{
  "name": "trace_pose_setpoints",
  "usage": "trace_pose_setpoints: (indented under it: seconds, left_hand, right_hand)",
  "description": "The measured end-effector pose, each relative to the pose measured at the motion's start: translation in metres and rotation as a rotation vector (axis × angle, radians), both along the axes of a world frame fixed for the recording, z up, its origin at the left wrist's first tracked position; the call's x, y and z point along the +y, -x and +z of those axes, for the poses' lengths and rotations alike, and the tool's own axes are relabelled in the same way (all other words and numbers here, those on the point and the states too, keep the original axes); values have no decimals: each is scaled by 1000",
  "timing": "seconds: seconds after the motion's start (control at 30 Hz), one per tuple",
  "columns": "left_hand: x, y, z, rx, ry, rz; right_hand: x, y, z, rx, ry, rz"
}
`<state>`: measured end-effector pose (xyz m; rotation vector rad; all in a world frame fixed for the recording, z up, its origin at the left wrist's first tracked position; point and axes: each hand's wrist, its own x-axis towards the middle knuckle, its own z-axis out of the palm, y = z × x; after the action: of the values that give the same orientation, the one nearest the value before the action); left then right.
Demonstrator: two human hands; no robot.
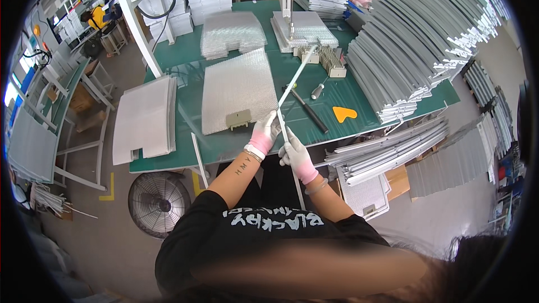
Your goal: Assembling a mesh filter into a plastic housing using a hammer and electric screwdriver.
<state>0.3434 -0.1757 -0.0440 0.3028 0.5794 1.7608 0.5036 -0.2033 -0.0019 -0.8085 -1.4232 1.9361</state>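
White strips (296, 78) in L hand (264, 134); R hand (297, 156) on 1.

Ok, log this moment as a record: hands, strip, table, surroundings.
Left hand: gloved, gripping white strip
Right hand: gloved, holding strip nearer the body
Strip form: angled; one piece or two, unclear
Table: green
Centre panel: silvery, textured, beige piece at near edge
Tools: black-handled tool, screwdriver
Right side: tall panel stack
Fan: round, dark, left
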Motion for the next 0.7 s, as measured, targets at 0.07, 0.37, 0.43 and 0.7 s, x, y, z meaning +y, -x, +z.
trace_pose_setpoints:
  seconds: [0.07,0.37,0.43,0.7]
  left_hand:
    - [-3,-2,2,9,56,-22]
    - [-24,-17,-2,55,-22,-122]
    - [-41,-11,-2,-105,-57,-314]
    - [-154,170,4,1483,372,241]
  right_hand:
    - [3,5,6,-46,-1,-35]
    - [111,59,26,-452,-370,128]
    - [114,68,34,-498,-341,225]
    - [104,57,7,-110,42,184]
